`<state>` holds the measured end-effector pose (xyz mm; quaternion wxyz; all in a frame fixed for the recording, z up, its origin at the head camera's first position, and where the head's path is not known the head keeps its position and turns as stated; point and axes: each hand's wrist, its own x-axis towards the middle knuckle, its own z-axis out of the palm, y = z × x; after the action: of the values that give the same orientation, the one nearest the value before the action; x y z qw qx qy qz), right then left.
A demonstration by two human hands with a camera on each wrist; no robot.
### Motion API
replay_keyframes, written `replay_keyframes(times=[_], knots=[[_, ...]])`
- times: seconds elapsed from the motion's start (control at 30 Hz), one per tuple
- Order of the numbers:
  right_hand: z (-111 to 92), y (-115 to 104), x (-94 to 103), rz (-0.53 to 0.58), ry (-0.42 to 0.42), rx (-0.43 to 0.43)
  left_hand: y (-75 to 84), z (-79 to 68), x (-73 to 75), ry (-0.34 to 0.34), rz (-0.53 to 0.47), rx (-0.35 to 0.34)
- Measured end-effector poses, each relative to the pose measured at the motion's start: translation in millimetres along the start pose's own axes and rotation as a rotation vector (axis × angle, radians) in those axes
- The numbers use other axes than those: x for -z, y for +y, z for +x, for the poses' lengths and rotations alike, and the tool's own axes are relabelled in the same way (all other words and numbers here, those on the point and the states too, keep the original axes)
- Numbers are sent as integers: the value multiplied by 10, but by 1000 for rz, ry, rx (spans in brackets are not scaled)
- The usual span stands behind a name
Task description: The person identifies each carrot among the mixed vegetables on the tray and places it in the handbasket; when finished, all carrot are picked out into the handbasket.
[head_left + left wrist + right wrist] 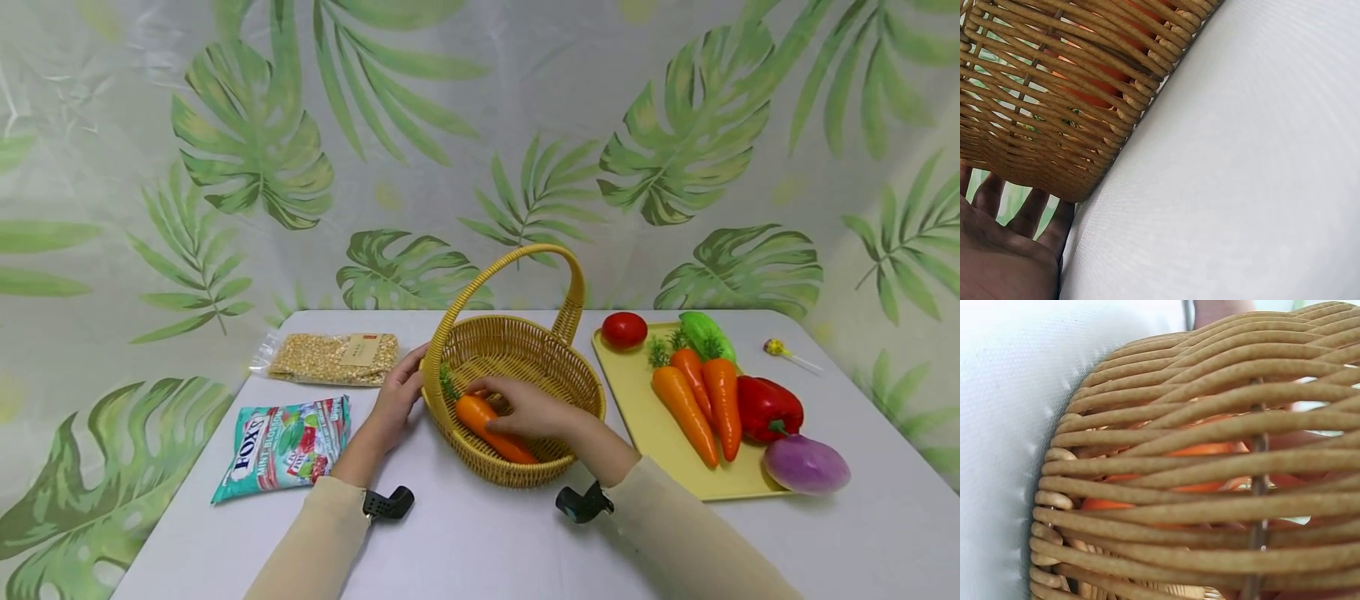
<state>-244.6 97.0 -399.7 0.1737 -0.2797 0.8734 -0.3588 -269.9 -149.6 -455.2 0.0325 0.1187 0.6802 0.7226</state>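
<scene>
A yellow-brown wicker basket (585,379) with a tall arched handle stands in the middle of the table. Inside it lies an orange carrot (472,413) with a green leafy top, slanting along the left and front wall. My right hand (528,408) reaches in over the right rim and holds the carrot between thumb and fingers. Through the weave, patches of the carrot (1204,450) show orange in the right wrist view. My left hand (397,392) rests against the basket's left outer side, its fingers (1025,212) stretched along the wicker wall in the left wrist view.
On the right, a yellow tray (630,375) bears several carrots (684,414), a tomato (624,331), a green vegetable (707,335), a red pepper (768,408) and a purple eggplant (806,464). A lollipop (791,355) lies beyond. Left are a grain bag (330,358) and a candy bag (285,446).
</scene>
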Motion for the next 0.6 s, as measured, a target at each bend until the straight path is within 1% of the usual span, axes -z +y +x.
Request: replay_keyframes(times=[0.13, 0.2, 0.37, 0.6], knots=[[-6, -13, 0, -28, 44, -2, 12, -7, 1, -4, 6, 3], [-5, -18, 2, -50, 81, 20, 20, -9, 1, -7, 11, 3], [-29, -46, 8, -85, 213, 81, 23, -14, -3, -8, 16, -3], [-102, -97, 39, -135, 399, 133, 10, -6, -5, -5, 12, 0]])
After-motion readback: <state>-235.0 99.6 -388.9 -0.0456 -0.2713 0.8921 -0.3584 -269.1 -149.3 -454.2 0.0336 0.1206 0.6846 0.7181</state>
